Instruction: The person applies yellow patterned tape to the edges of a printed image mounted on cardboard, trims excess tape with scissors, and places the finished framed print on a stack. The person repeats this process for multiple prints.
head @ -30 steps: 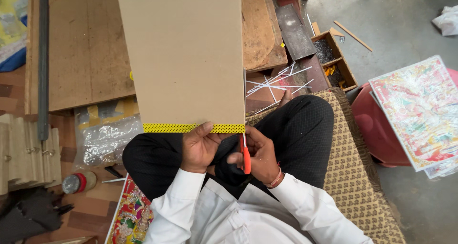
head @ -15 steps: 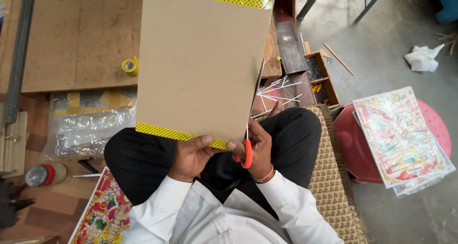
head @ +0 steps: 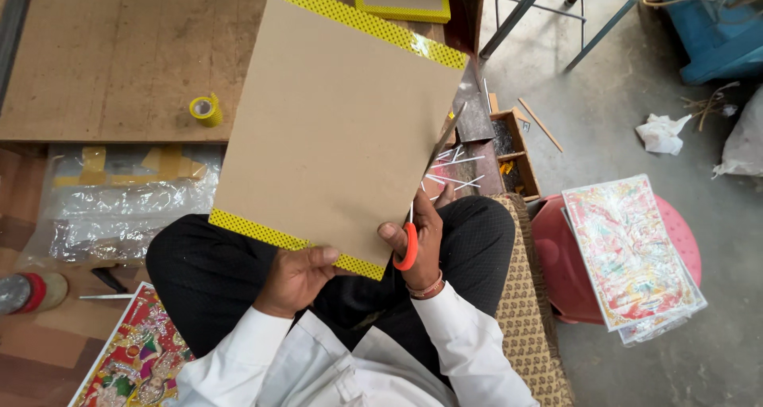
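The brown cardboard panel [head: 334, 129], edged near and far with yellow patterned tape [head: 278, 236], stands tilted over the seated person's lap, its far end leaning above the wooden board [head: 103, 57]. The left hand [head: 296, 278] pinches the near taped edge, thumb on top, fingers hidden beneath. The right hand [head: 421, 232] is closed through the orange handles of the scissors [head: 429, 184], whose blades run up along the panel's right edge; how far apart they stand, I cannot tell. Risk here: the panel is held at one edge only, so it could sag or swing, and the blades might wander off line or nick the tape. The left thumb sits near the cutting side too. A yellow tape roll [head: 206, 109] lies left on the board, and printed pictures [head: 628, 256] rest on the red stool [head: 556, 256] at right.
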`<action>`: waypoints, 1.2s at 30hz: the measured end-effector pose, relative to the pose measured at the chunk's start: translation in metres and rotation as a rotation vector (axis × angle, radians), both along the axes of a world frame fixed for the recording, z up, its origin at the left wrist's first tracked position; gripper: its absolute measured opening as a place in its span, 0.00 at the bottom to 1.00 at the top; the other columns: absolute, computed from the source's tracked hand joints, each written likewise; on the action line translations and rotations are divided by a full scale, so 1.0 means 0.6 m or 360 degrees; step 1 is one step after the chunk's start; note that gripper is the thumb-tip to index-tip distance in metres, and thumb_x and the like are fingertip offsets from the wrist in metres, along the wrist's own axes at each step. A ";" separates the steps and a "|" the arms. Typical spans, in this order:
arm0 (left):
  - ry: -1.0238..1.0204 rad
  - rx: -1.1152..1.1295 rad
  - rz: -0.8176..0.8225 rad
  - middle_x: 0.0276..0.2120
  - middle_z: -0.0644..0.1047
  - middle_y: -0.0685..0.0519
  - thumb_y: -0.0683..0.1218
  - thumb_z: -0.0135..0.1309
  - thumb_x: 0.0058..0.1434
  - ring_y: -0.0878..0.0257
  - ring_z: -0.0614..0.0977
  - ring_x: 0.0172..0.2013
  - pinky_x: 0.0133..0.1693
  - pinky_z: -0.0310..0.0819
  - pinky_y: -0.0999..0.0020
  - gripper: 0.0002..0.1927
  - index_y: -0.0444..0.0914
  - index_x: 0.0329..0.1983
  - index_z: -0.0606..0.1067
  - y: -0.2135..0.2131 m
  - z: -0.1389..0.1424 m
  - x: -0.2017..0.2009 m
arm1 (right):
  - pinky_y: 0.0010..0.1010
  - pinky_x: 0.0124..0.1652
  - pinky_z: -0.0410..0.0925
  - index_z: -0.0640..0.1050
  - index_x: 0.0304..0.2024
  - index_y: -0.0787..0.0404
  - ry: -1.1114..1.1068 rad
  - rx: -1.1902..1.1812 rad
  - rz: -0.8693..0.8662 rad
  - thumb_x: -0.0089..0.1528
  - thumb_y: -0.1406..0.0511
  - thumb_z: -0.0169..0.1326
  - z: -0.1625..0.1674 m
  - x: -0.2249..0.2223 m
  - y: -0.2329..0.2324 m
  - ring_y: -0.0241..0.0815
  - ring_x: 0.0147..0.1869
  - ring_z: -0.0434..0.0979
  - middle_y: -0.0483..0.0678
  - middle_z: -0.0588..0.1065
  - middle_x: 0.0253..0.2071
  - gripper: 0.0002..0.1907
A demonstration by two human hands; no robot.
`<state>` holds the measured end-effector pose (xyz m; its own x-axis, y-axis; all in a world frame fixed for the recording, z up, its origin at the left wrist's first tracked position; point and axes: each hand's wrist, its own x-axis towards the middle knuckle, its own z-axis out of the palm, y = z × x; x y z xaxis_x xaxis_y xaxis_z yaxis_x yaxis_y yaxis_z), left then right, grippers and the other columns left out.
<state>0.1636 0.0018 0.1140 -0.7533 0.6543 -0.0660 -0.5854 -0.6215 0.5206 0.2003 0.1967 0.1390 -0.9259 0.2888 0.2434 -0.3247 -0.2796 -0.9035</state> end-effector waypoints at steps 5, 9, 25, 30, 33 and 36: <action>0.0037 -0.0010 -0.0002 0.54 0.77 0.38 0.35 0.52 0.63 0.47 0.82 0.52 0.49 0.83 0.51 0.24 0.27 0.64 0.66 -0.013 -0.017 0.002 | 0.29 0.61 0.66 0.70 0.65 0.75 -0.0016 0.0168 -0.0159 0.61 0.64 0.68 -0.008 0.003 -0.008 0.39 0.59 0.76 0.51 0.77 0.55 0.35; -0.0047 0.0013 -0.0076 0.53 0.77 0.36 0.36 0.52 0.65 0.47 0.83 0.52 0.50 0.82 0.53 0.23 0.24 0.63 0.67 -0.016 -0.031 -0.004 | 0.29 0.64 0.65 0.74 0.61 0.76 -0.0084 0.0190 -0.0217 0.63 0.66 0.67 -0.020 0.007 -0.016 0.40 0.56 0.77 0.53 0.80 0.52 0.29; -0.0133 -0.0139 -0.0106 0.47 0.80 0.39 0.35 0.54 0.61 0.49 0.84 0.47 0.47 0.82 0.51 0.21 0.24 0.57 0.71 -0.047 -0.070 0.029 | 0.30 0.62 0.65 0.77 0.58 0.74 -0.0061 0.0263 -0.0496 0.62 0.67 0.65 -0.008 -0.015 0.015 0.39 0.59 0.73 0.50 0.77 0.53 0.24; -0.0104 -0.0086 -0.0035 0.47 0.79 0.41 0.34 0.55 0.62 0.49 0.83 0.46 0.46 0.81 0.55 0.21 0.27 0.59 0.70 -0.053 -0.057 0.023 | 0.28 0.47 0.69 0.75 0.54 0.71 -0.0166 0.0035 -0.0378 0.61 0.65 0.62 0.000 -0.010 0.027 0.38 0.45 0.75 0.48 0.75 0.44 0.22; -0.0091 -0.0098 0.0056 0.47 0.79 0.44 0.34 0.55 0.59 0.51 0.84 0.46 0.45 0.82 0.55 0.24 0.31 0.60 0.70 -0.066 -0.049 0.004 | 0.29 0.33 0.71 0.76 0.47 0.68 -0.0407 -0.0033 -0.0428 0.59 0.65 0.61 0.008 0.015 0.079 0.40 0.30 0.76 0.49 0.77 0.32 0.18; -0.0145 -0.0169 0.0193 0.49 0.79 0.47 0.34 0.54 0.55 0.55 0.84 0.49 0.50 0.81 0.58 0.26 0.33 0.60 0.69 -0.088 -0.048 -0.019 | 0.25 0.37 0.69 0.76 0.50 0.69 -0.0613 0.0807 -0.0674 0.58 0.63 0.68 0.009 0.092 0.183 0.33 0.38 0.74 0.42 0.74 0.38 0.23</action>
